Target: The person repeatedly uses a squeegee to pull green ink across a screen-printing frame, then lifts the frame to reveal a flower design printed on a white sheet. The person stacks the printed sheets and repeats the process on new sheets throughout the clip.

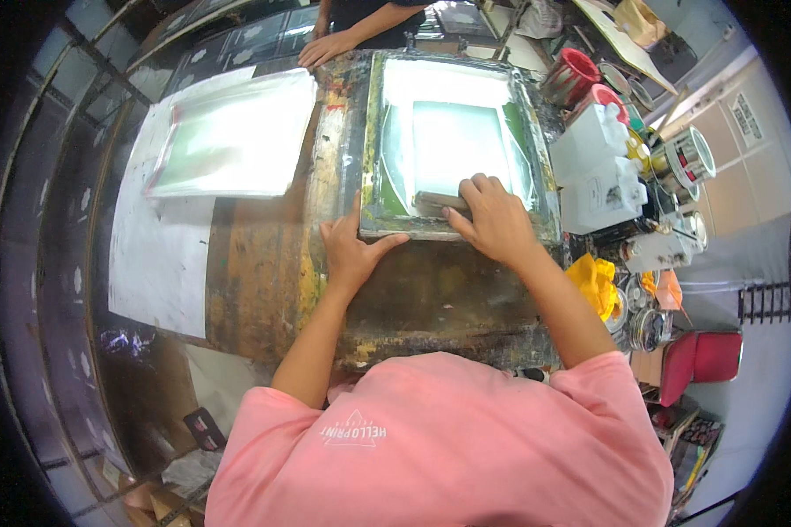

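Observation:
A silk-screen frame [371, 176] with dark, paint-stained edges lies flat on the worktable before me. Its mesh is bright with glare around a pale rectangle, with green patches at the sides. My right hand [499, 218] is closed round a squeegee [438, 203] near the frame's front edge, thumb on the near side. At the front left corner, my left hand [351, 256] rests against the frame with thumb and fingers spread along its two sides. What lies under the screen is hidden.
Left of the frame, a shiny clear-covered stack [237, 136] sits on white paper [154, 263]. White jugs [599, 189] and paint cans [571, 77] crowd the right side, with a yellow cloth [594, 285] nearer. Another person's hand [328, 48] rests at the table's far edge.

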### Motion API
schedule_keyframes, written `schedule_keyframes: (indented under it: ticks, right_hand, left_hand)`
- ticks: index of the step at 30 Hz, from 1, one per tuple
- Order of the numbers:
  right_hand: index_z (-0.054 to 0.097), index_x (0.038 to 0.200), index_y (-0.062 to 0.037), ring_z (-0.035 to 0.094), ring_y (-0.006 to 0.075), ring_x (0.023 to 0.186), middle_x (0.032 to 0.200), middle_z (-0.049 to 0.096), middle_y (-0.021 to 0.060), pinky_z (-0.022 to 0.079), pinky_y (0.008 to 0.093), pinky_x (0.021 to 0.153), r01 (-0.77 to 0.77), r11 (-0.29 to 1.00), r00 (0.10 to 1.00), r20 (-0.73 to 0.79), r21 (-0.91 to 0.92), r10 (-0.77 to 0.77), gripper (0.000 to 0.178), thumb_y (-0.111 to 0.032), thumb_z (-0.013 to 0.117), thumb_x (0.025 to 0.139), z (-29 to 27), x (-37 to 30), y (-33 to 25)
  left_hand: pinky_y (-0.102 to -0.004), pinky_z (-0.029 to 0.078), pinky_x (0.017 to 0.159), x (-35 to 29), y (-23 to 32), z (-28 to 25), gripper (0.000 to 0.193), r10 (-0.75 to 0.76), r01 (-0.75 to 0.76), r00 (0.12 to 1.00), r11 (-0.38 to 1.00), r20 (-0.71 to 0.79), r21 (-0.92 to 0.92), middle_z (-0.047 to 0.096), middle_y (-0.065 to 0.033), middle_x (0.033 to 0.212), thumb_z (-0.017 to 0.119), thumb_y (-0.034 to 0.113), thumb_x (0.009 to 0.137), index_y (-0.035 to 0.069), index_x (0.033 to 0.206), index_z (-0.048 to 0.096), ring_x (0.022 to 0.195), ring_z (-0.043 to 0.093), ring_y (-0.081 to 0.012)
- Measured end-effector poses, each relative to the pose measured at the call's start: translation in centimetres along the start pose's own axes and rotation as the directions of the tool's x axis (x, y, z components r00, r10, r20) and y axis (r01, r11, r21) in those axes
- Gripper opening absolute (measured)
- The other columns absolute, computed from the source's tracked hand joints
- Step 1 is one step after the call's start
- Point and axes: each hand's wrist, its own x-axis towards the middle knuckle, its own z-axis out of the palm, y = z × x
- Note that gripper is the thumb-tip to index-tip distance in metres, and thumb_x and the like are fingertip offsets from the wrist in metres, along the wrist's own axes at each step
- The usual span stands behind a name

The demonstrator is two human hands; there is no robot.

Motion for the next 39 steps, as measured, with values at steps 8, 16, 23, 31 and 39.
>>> schedule_keyframes:
  ticks: [8, 16, 23, 31, 39]
  right_hand:
    - [0.071, 0.102, -0.0087, 0.068, 0.0302, 0.096, 0.094, 0.071, 0.0106, 0.043, 0.0512, 0.095, -0.002, 0.966, 0.915, -0.390, -0.259, -0.103, 0.035, -0.043, 0.071, 0.095, -6.0, 3.9, -0.8]
    - [0.074, 0.091, -0.0040, 0.069, 0.0352, 0.081, 0.081, 0.072, 0.0150, 0.045, 0.0490, 0.083, 0.040, 0.976, 0.837, -0.527, -0.214, -0.150, 0.045, -0.048, 0.065, 0.096, -12.8, 12.3, 1.6]
    - [0.073, 0.077, -0.0006, 0.070, 0.0406, 0.078, 0.077, 0.071, 0.0218, 0.048, 0.0527, 0.079, 0.005, 0.990, 0.856, -0.511, -0.138, -0.076, 0.051, -0.047, 0.061, 0.094, -15.5, 15.2, 1.8]
    - [0.074, 0.079, -0.0005, 0.071, 0.0408, 0.083, 0.081, 0.073, 0.0221, 0.048, 0.0533, 0.080, 0.008, 0.989, 0.852, -0.517, -0.146, -0.083, 0.054, -0.051, 0.060, 0.095, -15.5, 14.9, 1.9]
    - [0.076, 0.099, -0.0039, 0.070, 0.0359, 0.085, 0.087, 0.074, 0.0144, 0.046, 0.0492, 0.084, 0.001, 0.972, 0.872, -0.476, -0.235, -0.116, 0.054, -0.055, 0.061, 0.101, -15.3, 15.3, 2.2]
  left_hand:
    - [-0.0358, 0.048, 0.105, 4.4, 6.2, -2.2, 0.104, -0.148, -0.021, 0.974, 0.695, -0.171, -0.719, 0.062, -0.0202, 0.137, 0.092, 0.039, 0.086, -0.014, 0.158, 0.038, 0.122, 0.058, -0.0242]
    - [-0.0666, 0.015, 0.125, 3.5, 5.2, -1.6, 0.107, 0.000, -0.017, 0.998, 0.950, 0.056, 0.310, 0.040, -0.0362, 0.159, 0.060, 0.071, 0.098, 0.000, 0.169, 0.025, 0.153, 0.032, -0.0495]
    - [-0.0762, -0.008, 0.122, -0.2, 3.2, 2.3, 0.110, -0.129, -0.012, 0.965, 0.848, 0.229, 0.529, 0.023, -0.0285, 0.174, 0.039, 0.083, 0.099, -0.003, 0.167, 0.027, 0.164, 0.012, -0.0420]
    - [-0.0454, 0.048, 0.112, 6.2, 6.3, 1.7, 0.070, 0.152, -0.151, 0.986, 0.988, -0.064, 0.012, 0.060, -0.0287, 0.148, 0.073, 0.042, 0.101, -0.010, 0.144, 0.057, 0.133, 0.061, -0.0429]
    - [-0.0443, 0.060, 0.085, 9.7, 6.5, -4.1, 0.044, -0.030, 0.004, 0.976, 0.993, -0.216, -0.120, 0.069, -0.0286, 0.132, 0.070, 0.015, 0.097, -0.008, 0.135, 0.065, 0.102, 0.075, -0.0383]
